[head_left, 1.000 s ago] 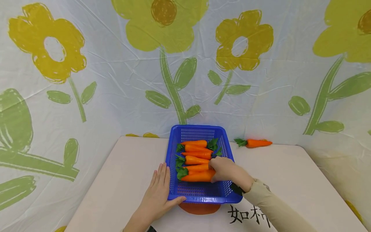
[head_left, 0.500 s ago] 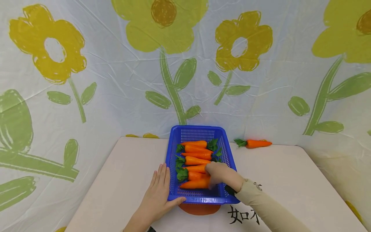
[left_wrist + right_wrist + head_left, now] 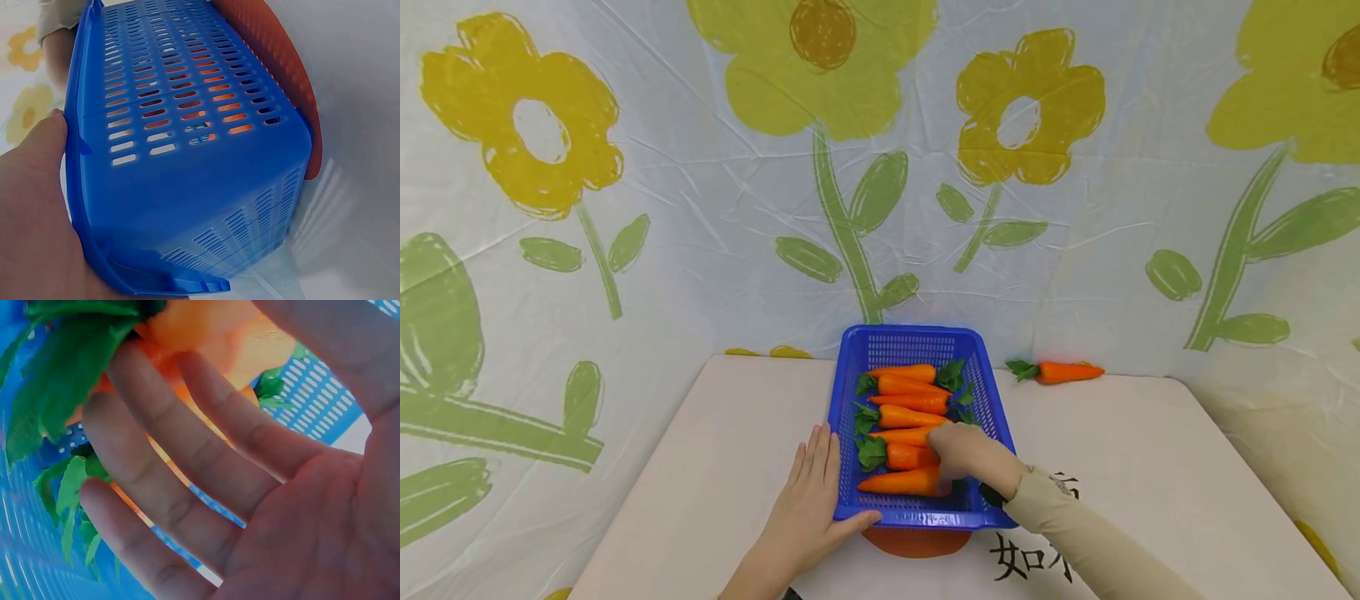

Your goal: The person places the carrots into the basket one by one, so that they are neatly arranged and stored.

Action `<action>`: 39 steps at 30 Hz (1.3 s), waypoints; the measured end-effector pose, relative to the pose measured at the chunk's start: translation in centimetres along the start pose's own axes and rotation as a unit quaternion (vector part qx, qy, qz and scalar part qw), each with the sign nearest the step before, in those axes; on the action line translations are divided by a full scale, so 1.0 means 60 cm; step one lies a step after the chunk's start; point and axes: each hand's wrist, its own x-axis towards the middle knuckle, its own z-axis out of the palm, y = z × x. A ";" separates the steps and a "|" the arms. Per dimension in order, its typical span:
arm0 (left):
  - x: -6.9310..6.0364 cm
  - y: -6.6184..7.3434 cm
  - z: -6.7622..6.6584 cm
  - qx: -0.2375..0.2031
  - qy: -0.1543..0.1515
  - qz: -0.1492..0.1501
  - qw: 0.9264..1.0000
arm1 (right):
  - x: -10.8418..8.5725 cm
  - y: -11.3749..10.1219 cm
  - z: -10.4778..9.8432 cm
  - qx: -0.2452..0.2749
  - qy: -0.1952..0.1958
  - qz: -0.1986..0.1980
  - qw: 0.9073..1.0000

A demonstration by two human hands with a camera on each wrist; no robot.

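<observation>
A blue plastic basket (image 3: pixel 921 520) holds several orange carrots (image 3: pixel 907 415) with green leafy tops, lying crosswise in a row. My left hand (image 3: pixel 801 512) lies with straight fingers along the basket's left side, its thumb on the front rim; the left wrist view shows that thumb (image 3: pixel 47 140) at the rim. Inside the basket, my right hand (image 3: pixel 973 454) pinches the leafy end of the front carrot (image 3: pixel 895 482), which points left. In the right wrist view, the fingers (image 3: pixel 194 456) reach to an orange carrot (image 3: pixel 178 328) beside green leaves (image 3: pixel 78 375).
Another carrot (image 3: pixel 1069 372) lies on the pale table (image 3: pixel 1097 433) at the back right, by the flowered cloth backdrop (image 3: pixel 1075 275). A reddish-brown round shape (image 3: pixel 917 543) shows under the basket's front edge. Black written characters (image 3: pixel 1018 557) mark the table in front.
My right hand has moved toward the basket's front with the front carrot, setting it apart from the carrot behind. My left hand and the basket have stayed put.
</observation>
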 end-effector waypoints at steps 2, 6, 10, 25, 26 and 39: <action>0.000 0.000 0.000 -0.004 -0.003 -0.003 1.000 | -0.002 0.002 -0.005 0.010 0.006 -0.011 1.000; 0.001 0.001 0.000 -0.010 -0.009 -0.007 1.000 | -0.006 0.008 -0.020 0.036 0.019 -0.019 0.999; 0.001 0.001 0.000 -0.009 -0.012 -0.009 1.000 | -0.010 0.014 -0.035 0.057 0.022 -0.019 0.998; 0.001 0.000 -0.001 -0.004 -0.007 -0.002 1.000 | -0.035 0.066 -0.106 0.096 0.093 -0.060 0.989; 0.000 0.000 -0.001 -0.004 -0.008 -0.002 1.000 | -0.036 0.072 -0.110 0.097 0.102 -0.061 0.988; 0.001 -0.003 0.002 -0.006 -0.005 -0.002 1.000 | -0.031 0.178 -0.129 0.123 0.248 -0.028 0.961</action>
